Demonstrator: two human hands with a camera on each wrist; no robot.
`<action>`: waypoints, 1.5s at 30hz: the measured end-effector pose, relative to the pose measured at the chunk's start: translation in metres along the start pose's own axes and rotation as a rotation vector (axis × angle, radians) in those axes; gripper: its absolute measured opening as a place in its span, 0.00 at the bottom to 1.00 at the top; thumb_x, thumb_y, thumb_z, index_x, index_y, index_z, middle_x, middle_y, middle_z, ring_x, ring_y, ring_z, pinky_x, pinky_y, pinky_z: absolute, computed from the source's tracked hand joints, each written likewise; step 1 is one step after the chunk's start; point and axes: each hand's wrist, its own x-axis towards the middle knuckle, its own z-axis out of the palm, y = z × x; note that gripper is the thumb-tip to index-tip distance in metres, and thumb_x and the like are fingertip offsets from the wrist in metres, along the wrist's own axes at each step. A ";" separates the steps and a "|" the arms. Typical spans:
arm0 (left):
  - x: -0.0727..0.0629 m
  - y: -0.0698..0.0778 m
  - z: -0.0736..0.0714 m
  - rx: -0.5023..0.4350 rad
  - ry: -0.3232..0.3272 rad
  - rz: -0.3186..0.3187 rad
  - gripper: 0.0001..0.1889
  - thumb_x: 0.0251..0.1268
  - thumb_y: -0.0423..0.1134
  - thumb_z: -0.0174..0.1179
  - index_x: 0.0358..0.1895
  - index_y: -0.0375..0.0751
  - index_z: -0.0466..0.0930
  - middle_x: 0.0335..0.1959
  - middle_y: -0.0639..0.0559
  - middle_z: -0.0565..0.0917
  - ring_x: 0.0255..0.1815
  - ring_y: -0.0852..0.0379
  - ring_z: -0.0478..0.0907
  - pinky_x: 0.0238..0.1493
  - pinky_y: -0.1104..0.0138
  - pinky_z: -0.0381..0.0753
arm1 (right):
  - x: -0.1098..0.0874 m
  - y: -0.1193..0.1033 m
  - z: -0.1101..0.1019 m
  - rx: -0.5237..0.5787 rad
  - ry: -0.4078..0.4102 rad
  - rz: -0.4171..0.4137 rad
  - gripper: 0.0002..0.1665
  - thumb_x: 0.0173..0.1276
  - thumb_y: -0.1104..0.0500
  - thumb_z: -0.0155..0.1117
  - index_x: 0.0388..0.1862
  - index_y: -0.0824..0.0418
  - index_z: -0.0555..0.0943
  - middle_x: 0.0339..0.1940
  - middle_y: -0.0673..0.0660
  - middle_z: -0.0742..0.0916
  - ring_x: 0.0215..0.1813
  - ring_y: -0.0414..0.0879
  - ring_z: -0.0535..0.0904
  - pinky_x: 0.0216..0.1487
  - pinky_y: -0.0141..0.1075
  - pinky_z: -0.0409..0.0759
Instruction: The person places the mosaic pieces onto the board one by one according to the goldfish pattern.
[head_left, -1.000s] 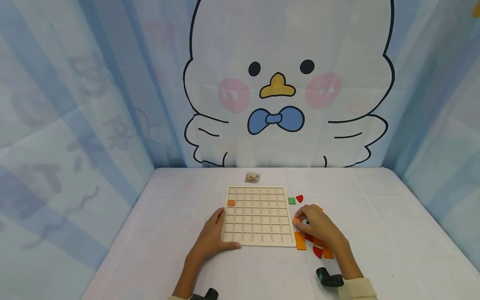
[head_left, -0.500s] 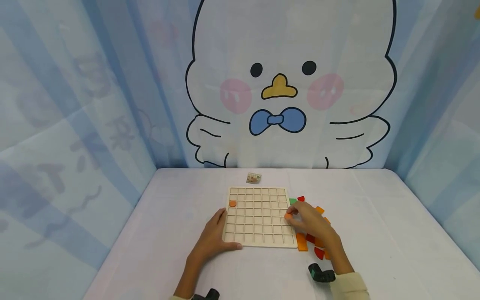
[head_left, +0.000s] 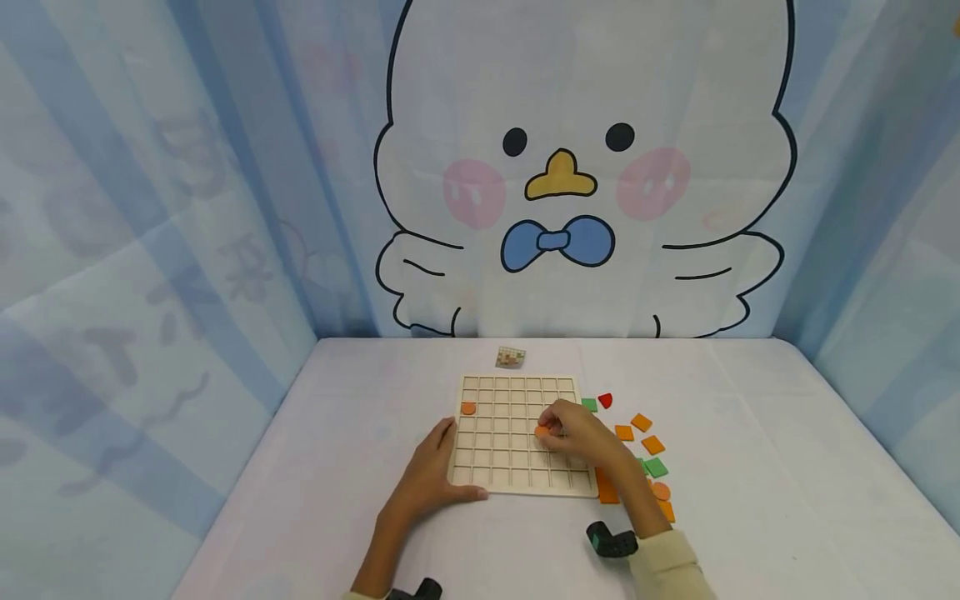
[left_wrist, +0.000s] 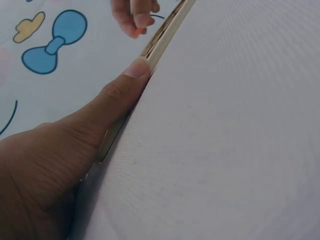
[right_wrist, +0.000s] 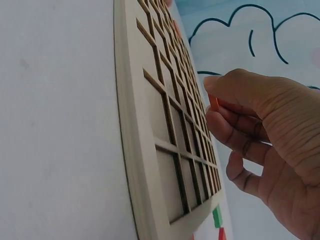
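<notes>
"What's in the pinch?"

"An orange piece [head_left: 541, 432], caught between thumb and fingertips of the right hand [head_left: 577, 432], the grip nearly closed. From my remote seat it appears over the grid board [head_left: 525, 492], right of its middle; whether they touch, I can't tell."

"The other?"

"The left hand [head_left: 427, 477] spreads around the board's near-left corner, thumb along the near edge, pinching nothing I can see."

"Your advice?"

"I'd keep the pinch light, the piece level and squared to one cell, the corner braced."

"Further out?"

"Orange squares [head_left: 625, 433] lie right of the board; a small card [head_left: 511, 357] beyond its far edge."
</notes>
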 end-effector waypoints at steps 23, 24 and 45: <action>-0.001 -0.001 -0.005 0.012 0.005 0.064 0.69 0.36 0.73 0.71 0.76 0.31 0.50 0.77 0.37 0.56 0.76 0.41 0.57 0.73 0.50 0.63 | 0.040 -0.039 0.047 -0.011 -0.088 -0.119 0.08 0.64 0.60 0.68 0.40 0.62 0.82 0.32 0.49 0.81 0.33 0.38 0.75 0.36 0.28 0.77; -0.001 -0.001 -0.004 0.012 0.004 0.063 0.69 0.36 0.73 0.71 0.76 0.31 0.50 0.77 0.37 0.55 0.76 0.41 0.57 0.73 0.50 0.63 | 0.041 -0.039 0.050 -0.020 -0.085 -0.133 0.08 0.64 0.60 0.68 0.40 0.62 0.82 0.32 0.50 0.81 0.33 0.38 0.74 0.36 0.28 0.77; 0.001 -0.004 -0.002 0.027 -0.018 0.057 0.67 0.38 0.74 0.68 0.77 0.34 0.50 0.78 0.40 0.54 0.77 0.41 0.56 0.73 0.48 0.62 | 0.059 -0.054 0.077 -0.102 -0.019 -0.137 0.10 0.66 0.55 0.67 0.42 0.59 0.83 0.36 0.48 0.80 0.31 0.35 0.71 0.35 0.26 0.74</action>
